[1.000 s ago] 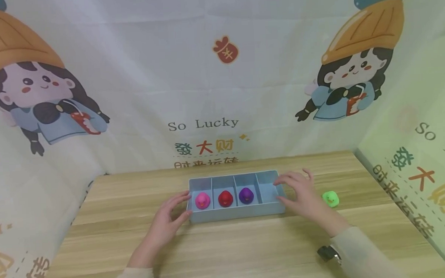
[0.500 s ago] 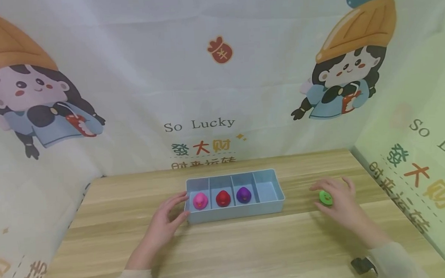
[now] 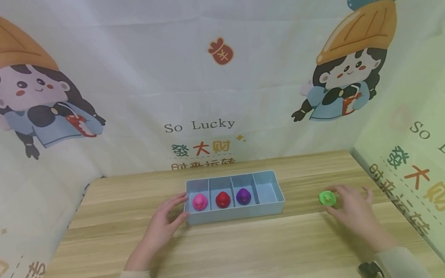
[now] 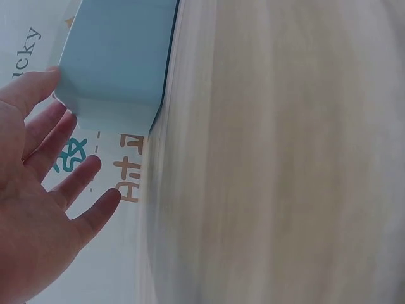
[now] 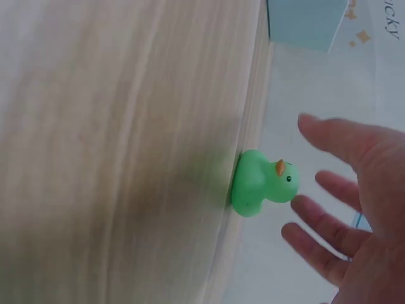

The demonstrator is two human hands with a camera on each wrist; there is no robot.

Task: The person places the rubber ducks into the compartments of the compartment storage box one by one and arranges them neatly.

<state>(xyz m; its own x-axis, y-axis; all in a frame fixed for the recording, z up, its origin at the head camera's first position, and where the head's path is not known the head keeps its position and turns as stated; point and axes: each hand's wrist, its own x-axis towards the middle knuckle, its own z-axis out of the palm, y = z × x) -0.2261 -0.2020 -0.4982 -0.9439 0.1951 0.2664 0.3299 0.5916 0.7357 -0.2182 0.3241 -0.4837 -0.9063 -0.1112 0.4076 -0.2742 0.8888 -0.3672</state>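
Observation:
My left hand (image 3: 163, 222) touches the left end of a light blue divided tray (image 3: 236, 214), thumb and fingertips right at its rim. The left wrist view shows those fingers spread and fairly straight. Inside the tray, from the left, a pink duck (image 3: 200, 202), a red duck (image 3: 223, 200) and a purple duck (image 3: 243, 196) each occupy a compartment; the rightmost compartment has nothing in it. To the right of the tray, a green rubber duck (image 5: 253, 183) stands upright on the table. Close above and beside it is my right hand (image 3: 354, 210), its thumb and fingers apart.
A wood-grain table (image 3: 242, 250) carries everything. Behind it and along both sides hangs a pale printed cloth (image 3: 149, 76) with cartoon figures and lettering. A dark strap (image 3: 370, 269) shows at the right wrist.
The right hand has left the tray's right end and moved right to the green duck, drawing slightly farther right in the last half second. The left hand remains at the tray.

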